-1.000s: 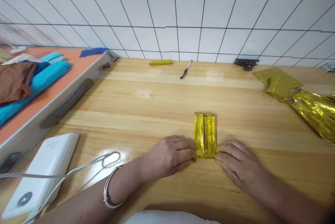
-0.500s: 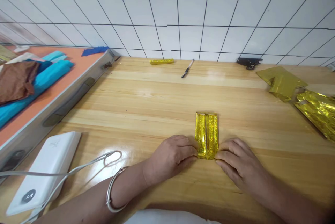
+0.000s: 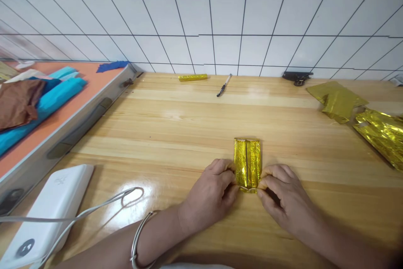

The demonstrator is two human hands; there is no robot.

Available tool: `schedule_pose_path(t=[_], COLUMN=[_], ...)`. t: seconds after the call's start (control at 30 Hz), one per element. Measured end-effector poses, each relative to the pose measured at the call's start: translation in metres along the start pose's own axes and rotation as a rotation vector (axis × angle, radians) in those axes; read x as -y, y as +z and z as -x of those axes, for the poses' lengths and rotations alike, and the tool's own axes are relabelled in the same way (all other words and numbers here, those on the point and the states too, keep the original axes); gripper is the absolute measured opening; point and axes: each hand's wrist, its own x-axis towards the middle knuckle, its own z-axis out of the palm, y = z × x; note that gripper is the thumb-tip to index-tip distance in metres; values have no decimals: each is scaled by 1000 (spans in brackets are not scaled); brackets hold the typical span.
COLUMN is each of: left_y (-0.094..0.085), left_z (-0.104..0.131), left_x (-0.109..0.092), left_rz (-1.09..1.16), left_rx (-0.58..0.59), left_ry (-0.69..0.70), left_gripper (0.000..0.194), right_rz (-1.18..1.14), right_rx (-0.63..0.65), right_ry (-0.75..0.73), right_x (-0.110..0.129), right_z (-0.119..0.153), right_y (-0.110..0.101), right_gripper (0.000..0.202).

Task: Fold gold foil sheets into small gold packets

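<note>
A small folded piece of shiny gold foil lies on the wooden table, with a lengthwise seam down its middle. Its bottom edge is bent up in a narrow fold. My left hand pinches the lower left corner between thumb and fingers. At the lower right corner, my right hand pinches the foil in the same way. A silver bangle is on my left wrist.
A gold strip, a pen and a black clip lie near the tiled wall. Gold foil sheets are at right. A white power bank with a cable and an orange-topped case holding cloths are at left.
The lower edge of the foil, flat before, is now turned up between my hands. My fingers have curled more tightly at its corners. The view has shifted slightly.
</note>
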Motion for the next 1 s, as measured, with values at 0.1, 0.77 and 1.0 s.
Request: schedule_pose_path(t=[0.1, 0.77, 1.0], left_y=[1, -1, -5], left_z=[0, 6, 5], left_x=[-1, -9, -13], left_rz=[-19, -438, -363], left_rx=[5, 165, 255], left_ry=[-17, 519, 403], left_gripper=[6, 22, 22], right_rz=[40, 47, -79], right_rx=[10, -4, 18], right_ry=[35, 69, 41], right_x=[2, 3, -4], right_z=[0, 2, 3], right_y=[0, 1, -4], right_gripper=[9, 8, 13])
